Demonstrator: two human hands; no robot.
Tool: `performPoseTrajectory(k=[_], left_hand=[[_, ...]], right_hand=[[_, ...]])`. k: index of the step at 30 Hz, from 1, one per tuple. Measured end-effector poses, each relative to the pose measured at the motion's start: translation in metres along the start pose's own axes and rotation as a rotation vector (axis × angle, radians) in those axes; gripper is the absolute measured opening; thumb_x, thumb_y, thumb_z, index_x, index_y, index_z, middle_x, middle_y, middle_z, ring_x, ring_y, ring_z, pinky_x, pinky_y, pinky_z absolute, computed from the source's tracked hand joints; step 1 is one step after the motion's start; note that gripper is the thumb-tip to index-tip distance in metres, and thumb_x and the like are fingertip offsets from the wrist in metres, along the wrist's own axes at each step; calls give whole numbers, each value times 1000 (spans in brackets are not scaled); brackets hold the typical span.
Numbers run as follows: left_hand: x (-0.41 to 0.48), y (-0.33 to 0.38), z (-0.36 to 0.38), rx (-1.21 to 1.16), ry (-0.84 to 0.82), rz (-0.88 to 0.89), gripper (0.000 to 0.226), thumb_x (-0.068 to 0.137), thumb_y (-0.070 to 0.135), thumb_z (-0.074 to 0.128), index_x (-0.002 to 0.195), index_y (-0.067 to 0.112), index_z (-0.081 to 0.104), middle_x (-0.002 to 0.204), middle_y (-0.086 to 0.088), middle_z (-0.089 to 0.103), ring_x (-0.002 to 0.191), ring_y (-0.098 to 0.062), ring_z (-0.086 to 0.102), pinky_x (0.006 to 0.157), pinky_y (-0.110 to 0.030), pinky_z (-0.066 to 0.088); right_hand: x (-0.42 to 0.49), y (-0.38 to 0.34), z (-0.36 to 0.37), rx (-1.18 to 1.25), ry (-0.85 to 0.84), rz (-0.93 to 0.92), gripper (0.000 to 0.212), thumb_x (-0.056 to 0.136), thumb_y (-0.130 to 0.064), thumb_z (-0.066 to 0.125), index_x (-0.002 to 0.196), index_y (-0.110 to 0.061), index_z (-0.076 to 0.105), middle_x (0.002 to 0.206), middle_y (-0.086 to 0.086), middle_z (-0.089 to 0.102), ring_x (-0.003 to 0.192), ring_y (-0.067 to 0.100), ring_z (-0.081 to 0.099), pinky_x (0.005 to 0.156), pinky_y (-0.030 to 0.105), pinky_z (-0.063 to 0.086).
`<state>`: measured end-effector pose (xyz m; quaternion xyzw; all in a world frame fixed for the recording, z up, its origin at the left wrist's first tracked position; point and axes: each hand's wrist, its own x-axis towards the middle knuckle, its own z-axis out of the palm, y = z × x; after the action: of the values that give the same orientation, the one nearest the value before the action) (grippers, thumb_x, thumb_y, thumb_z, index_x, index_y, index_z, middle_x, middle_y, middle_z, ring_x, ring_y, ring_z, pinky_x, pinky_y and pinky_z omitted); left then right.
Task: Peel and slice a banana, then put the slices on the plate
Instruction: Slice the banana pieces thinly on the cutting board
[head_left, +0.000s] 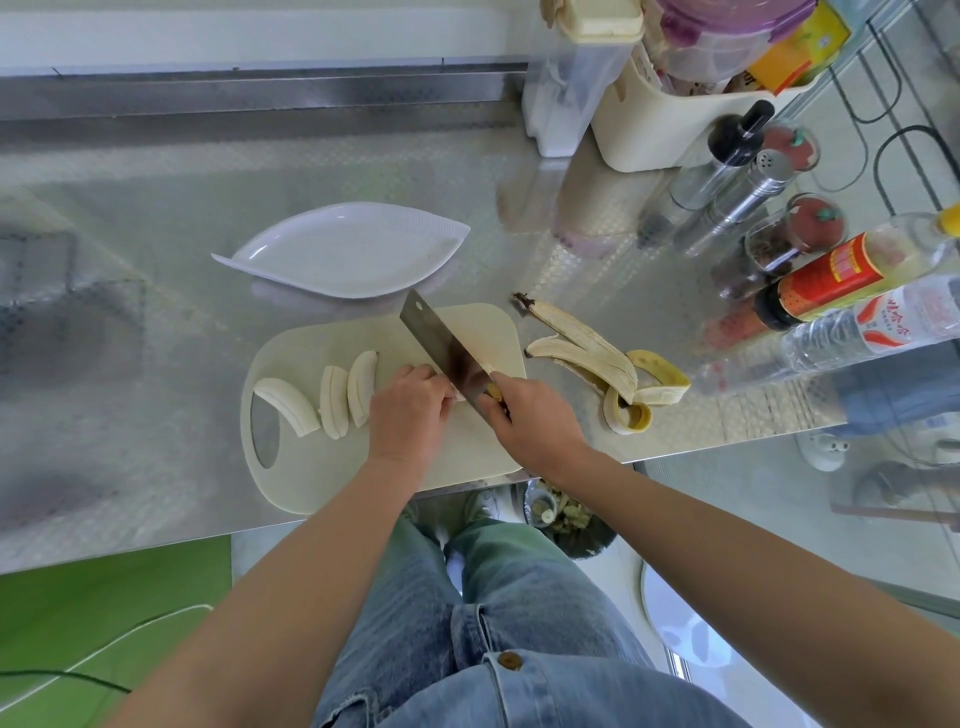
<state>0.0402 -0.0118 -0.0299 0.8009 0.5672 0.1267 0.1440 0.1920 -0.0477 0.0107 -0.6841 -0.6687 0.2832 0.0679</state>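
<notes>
Three long pale banana slices (332, 394) lie side by side on the left half of a cream cutting board (311, 467). My left hand (410, 410) presses down on a banana piece that it mostly hides, right beside the blade. My right hand (535, 421) grips the handle of a cleaver (444, 345), whose blade slants away toward the far side of the board and touches the left fingertips. A white leaf-shaped plate (291, 260) stands just behind the board with nothing on it. The banana peel (608, 358) lies to the right of the board.
The steel counter (156, 338) ends just under the board's near edge. Bottles (831, 291), shakers (727, 192) and spice jars crowd the right side, and cream and plastic containers (649, 114) stand at the back right. A bin with scraps (561, 512) sits on the floor below.
</notes>
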Motion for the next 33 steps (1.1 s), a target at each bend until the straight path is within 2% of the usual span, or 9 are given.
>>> performPoseTrajectory(k=[5, 9, 13, 17, 22, 27, 33], left_hand=[[0, 0, 1, -2, -4, -5, 10, 70, 13, 82, 69, 14, 72, 67, 0, 65, 66, -22, 56, 48, -26, 39], [0, -1, 1, 2, -11, -4, 11, 70, 14, 82, 68, 14, 71, 67, 0, 65, 66, -22, 55, 47, -25, 36], [0, -1, 1, 5, -21, -9, 10, 72, 14, 81, 69, 16, 71, 69, 1, 65, 68, -22, 55, 46, -27, 39], [0, -1, 1, 7, -27, -7, 10, 72, 14, 81, 70, 16, 71, 69, 0, 65, 67, -22, 55, 47, -25, 35], [0, -1, 0, -15, -18, -4, 9, 72, 14, 81, 72, 15, 72, 71, -1, 66, 69, -22, 57, 49, -28, 42], [0, -3, 2, -33, -25, -16, 9, 72, 12, 80, 70, 13, 72, 70, -3, 66, 71, -24, 56, 49, -32, 48], [0, -3, 1, -51, -19, -16, 11, 71, 9, 81, 67, 10, 70, 68, -5, 65, 70, -27, 56, 50, -33, 47]], right_hand=[[2, -3, -3, -30, -26, -6, 24, 99, -31, 41, 93, -11, 52, 75, 3, 50, 69, 26, 49, 58, 31, 32], [2, -5, -5, -40, -44, -12, 19, 99, -31, 40, 86, -18, 43, 75, 3, 49, 69, 26, 49, 58, 30, 31], [3, -3, -1, -63, -61, -6, 22, 100, -31, 39, 91, -13, 49, 77, 4, 50, 75, 30, 55, 58, 31, 33], [2, 0, 5, -72, -77, 7, 25, 100, -32, 39, 98, -11, 52, 82, 8, 57, 77, 30, 56, 59, 33, 37], [1, 0, 1, 9, -34, 5, 21, 99, -31, 42, 83, -17, 43, 73, 2, 50, 67, 25, 49, 57, 30, 31], [0, 0, -3, 12, -44, 7, 22, 98, -29, 44, 79, -17, 40, 70, 1, 47, 63, 24, 45, 56, 30, 29], [0, 0, -2, -5, -57, -2, 21, 98, -29, 43, 82, -17, 42, 72, 3, 49, 66, 25, 48, 57, 31, 33]])
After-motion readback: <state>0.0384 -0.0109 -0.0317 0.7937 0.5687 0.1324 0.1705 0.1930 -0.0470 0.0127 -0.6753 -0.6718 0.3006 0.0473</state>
